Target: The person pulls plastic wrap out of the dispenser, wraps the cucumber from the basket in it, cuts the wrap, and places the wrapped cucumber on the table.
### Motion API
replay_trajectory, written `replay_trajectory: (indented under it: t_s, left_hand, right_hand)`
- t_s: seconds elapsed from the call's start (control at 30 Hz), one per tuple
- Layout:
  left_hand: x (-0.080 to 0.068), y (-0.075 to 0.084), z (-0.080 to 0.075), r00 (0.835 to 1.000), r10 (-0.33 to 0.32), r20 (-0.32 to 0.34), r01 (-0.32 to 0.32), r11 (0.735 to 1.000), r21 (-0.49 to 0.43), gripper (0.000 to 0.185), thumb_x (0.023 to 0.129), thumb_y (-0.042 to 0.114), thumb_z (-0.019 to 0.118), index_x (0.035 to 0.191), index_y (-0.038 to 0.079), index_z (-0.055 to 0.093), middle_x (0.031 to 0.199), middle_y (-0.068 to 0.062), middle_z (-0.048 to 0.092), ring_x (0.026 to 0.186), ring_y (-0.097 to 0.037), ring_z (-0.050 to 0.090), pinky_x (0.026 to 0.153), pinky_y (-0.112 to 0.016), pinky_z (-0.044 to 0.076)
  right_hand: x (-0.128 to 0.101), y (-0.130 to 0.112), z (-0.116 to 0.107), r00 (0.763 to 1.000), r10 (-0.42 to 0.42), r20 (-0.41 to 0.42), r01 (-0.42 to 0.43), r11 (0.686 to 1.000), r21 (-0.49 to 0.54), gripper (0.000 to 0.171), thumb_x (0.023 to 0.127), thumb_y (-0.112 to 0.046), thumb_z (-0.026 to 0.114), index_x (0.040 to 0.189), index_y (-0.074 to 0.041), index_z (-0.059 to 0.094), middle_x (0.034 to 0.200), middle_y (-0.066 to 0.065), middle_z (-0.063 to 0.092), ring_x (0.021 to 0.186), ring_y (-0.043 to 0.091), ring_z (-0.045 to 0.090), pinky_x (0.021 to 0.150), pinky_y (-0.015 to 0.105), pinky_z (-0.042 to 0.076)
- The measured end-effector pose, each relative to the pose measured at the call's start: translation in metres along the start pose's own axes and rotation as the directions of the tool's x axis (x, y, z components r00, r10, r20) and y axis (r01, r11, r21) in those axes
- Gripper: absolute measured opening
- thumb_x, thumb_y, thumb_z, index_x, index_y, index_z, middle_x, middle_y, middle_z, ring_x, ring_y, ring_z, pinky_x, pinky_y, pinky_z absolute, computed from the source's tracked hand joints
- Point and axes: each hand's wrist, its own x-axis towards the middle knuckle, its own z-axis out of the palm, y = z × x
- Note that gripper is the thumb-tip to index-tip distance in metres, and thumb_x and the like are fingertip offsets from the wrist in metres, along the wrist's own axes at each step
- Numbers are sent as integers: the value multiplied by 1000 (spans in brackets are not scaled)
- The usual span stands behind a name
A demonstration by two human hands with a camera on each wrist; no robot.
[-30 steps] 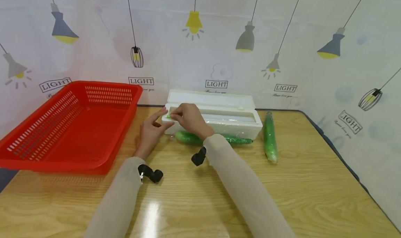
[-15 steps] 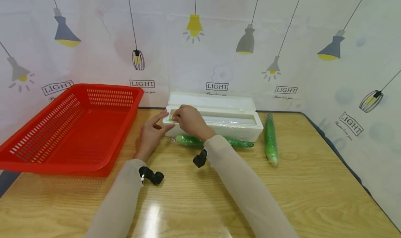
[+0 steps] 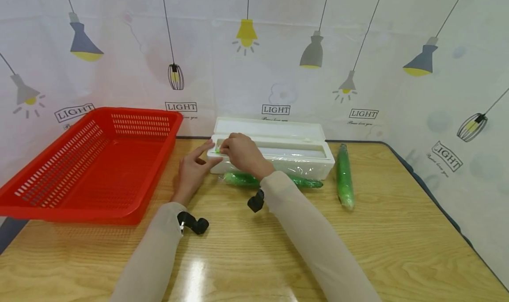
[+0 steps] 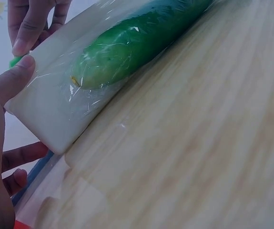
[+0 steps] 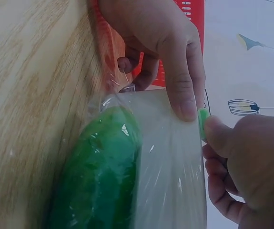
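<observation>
Pinching a small green slider [image 3: 216,150] at the left end of the white cling-film dispenser [image 3: 302,158], the right hand [image 3: 242,154] has its fingertips closed on that tab. The left hand [image 3: 193,168] braces the same end, thumb pressed to the box's front corner and fingers loosely spread, grasping nothing. The dispenser sits at about 12 o'clock on the worktop [image 3: 254,249], lid up, with film drawn over its front face. A wrapped cucumber [image 3: 296,181] lies touching the box's near side, film running from the box down around it. A second wrapped cucumber [image 3: 344,180] lies just beside the box at 1 o'clock, and a red basket [image 3: 85,160] stands at 10 o'clock. By the look of it, the step in hand is cutting the film; the next move likely calls for drawing the slider steadily rightward along the box while the left hand keeps it from shifting.
</observation>
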Motion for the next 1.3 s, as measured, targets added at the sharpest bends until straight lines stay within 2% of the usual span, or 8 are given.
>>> replay_trajectory:
  t_s: [0.3,0.63,0.87,1.3]
  left_hand:
    - [1,-2,0,1000,-15,1,15,1000,-12,54,76,48,77,126,32,64,131,19,54,68,-18,55,57,-23,45]
    - [2,-1,1,1000,14,-10,-14,997,-73,53,75,40,80,124,24,67,131,15,56,64,-22,54,55,-20,43]
    - [1,-1,0,1000,4,-1,-4,997,-80,54,75,40,80,125,24,66,132,14,55,66,-23,55,56,-20,44]
    - [0,1,0,1000,21,-6,-22,996,-87,54,75,39,80,125,22,66,132,12,56,66,-23,55,57,-19,44]
  right_hand:
    - [1,0,-1,1000,-31,-2,30,998,-57,21,96,-24,59,106,-12,73,99,0,65,95,17,59,87,28,47]
    - [-3,6,-3,1000,-24,-1,24,999,-40,22,97,-23,58,106,-11,73,98,1,65,93,16,59,86,28,47]
    - [-8,10,-4,1000,-14,-10,14,1000,-27,22,96,-24,58,105,-11,73,96,0,64,92,16,59,85,28,48]
    - [-12,14,-7,1000,-1,-6,1,1000,-24,21,96,-25,59,105,-12,74,98,-2,63,94,15,58,85,28,47]
